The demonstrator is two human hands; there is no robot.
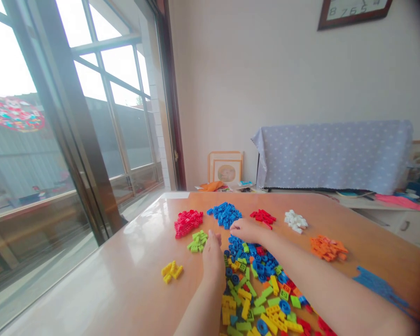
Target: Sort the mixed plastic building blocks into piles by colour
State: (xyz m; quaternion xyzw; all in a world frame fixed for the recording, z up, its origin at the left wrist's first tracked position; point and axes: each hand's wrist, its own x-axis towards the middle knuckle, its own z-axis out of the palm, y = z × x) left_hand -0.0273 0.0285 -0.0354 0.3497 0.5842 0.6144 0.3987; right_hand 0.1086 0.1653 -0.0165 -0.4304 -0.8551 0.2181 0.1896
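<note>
My left hand (213,252) is beside the small lime green pile (197,241), its fingertips raised and what they hold, if anything, too small to make out. My right hand (245,230) reaches over the top of the mixed pile, its curled fingers at the lower right edge of the blue brick pile (225,214); anything between them is hidden. The large mixed pile (262,298) of blue, green, yellow, red and orange pieces spreads between my forearms. A pink-red pile (188,222) lies at the upper left, and a small yellow pile (171,271) lies nearer on the left.
Farther right on the wooden table (133,289) are a red pile (263,217), a white pile (296,221), an orange pile (328,247) and blue pieces (380,284) beyond my right forearm. A cloth-covered object (332,156) stands behind the table; windows line the left.
</note>
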